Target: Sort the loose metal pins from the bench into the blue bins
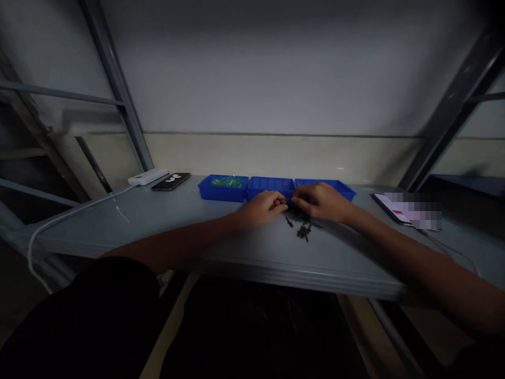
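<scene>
My left hand (263, 206) is closed, thumb against fingers, just in front of the middle blue bin (272, 185). Close beside it, my right hand (321, 201) pinches with thumb and forefinger in front of the right blue bin (339, 188). The fingertips nearly meet, and whatever they hold is too small and dark to make out. Below them on the grey shelf top lies a loose pile of small dark screw-like pieces (303, 230), partly hidden by my right hand. The left blue bin (224, 193) contains green plastic bags (228, 181).
A white power bank (148, 177) with a cable and a dark phone (165, 183) bearing white earbuds lie at the left. Another phone (394, 209), screen lit and cabled, lies at the right. Metal shelf posts (114, 79) rise on both sides. The shelf's front edge (292, 276) is near me.
</scene>
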Demonstrator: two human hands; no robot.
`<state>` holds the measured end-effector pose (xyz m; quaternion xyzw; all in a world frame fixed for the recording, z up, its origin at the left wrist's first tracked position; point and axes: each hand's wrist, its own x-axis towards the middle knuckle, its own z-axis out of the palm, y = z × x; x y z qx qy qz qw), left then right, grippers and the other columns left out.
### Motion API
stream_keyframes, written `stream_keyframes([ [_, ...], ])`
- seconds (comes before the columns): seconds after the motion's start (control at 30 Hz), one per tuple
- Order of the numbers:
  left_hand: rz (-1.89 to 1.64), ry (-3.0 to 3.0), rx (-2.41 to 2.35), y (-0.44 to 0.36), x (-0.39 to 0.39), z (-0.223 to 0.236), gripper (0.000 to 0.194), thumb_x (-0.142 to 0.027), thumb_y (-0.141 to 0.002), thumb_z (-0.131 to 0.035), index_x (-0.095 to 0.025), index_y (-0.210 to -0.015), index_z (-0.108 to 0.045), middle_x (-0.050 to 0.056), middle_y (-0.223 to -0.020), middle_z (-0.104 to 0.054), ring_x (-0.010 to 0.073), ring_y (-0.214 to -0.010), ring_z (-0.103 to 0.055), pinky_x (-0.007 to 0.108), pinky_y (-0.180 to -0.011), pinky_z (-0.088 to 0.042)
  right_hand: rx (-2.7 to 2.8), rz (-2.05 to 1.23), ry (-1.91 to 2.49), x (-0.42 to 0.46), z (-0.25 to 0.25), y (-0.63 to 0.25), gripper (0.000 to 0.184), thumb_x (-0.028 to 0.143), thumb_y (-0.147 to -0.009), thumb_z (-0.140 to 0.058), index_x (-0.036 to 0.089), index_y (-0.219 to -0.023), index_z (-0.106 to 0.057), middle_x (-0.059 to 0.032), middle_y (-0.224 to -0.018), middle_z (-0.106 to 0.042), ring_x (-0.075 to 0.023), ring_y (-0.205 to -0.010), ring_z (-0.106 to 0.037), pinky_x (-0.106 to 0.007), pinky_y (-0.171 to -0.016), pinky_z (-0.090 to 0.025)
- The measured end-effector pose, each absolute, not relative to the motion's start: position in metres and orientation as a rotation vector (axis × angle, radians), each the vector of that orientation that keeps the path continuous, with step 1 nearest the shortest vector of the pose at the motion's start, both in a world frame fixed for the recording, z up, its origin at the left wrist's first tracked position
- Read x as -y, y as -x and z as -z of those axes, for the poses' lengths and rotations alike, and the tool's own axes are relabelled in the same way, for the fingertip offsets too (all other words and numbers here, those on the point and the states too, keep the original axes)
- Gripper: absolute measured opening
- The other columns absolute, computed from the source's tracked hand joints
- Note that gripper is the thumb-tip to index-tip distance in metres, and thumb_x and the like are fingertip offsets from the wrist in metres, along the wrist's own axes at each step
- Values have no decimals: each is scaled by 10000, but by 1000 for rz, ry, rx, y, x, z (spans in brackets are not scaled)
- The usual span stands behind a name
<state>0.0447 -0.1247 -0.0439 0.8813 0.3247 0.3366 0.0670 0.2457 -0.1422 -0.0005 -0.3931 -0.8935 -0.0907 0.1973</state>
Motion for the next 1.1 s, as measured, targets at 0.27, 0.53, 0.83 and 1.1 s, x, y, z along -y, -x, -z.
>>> stream_keyframes([
  [0.27,-571,-2918,-745,-43,130,43,165,-258,-877,-510,-202,-993,-615,37,-987,-610,171,-951,-515,312,-908,-348,2013,468,1623,117,-4,-274,329,447,-823,-445,196,-868,-652,-65,-750,-667,-196,-665,-581,-288,-571,-348],
  [0.53,-639,-2941,-862,-43,129,46,128,-192,-889,-431,-179,-848,-552,20,-885,-599,164,-873,-492,290,-826,-378,2407,316,1370,137,-2,-251,296,402,-854,-416,196,-832,-628,-40,-710,-646,-152,-597,-540,-266,-555,-322],
  [0.83,-886,-2919,-989,-43,124,42,106,-197,-884,-441,-155,-862,-536,49,-880,-592,169,-872,-504,301,-826,-396,2629,196,1216,151,2,-240,168,262,-780,-462,205,-799,-619,-21,-689,-626,-139,-606,-519,-259,-563,-307],
  [1.1,-712,-2929,-1071,-43,125,46,251,-308,-879,-484,-174,-1076,-563,44,-946,-615,197,-938,-503,334,-842,-406,2109,409,1570,136,-15,-263,277,343,-794,-434,185,-857,-652,-67,-757,-666,-180,-646,-569,-274,-558,-338],
])
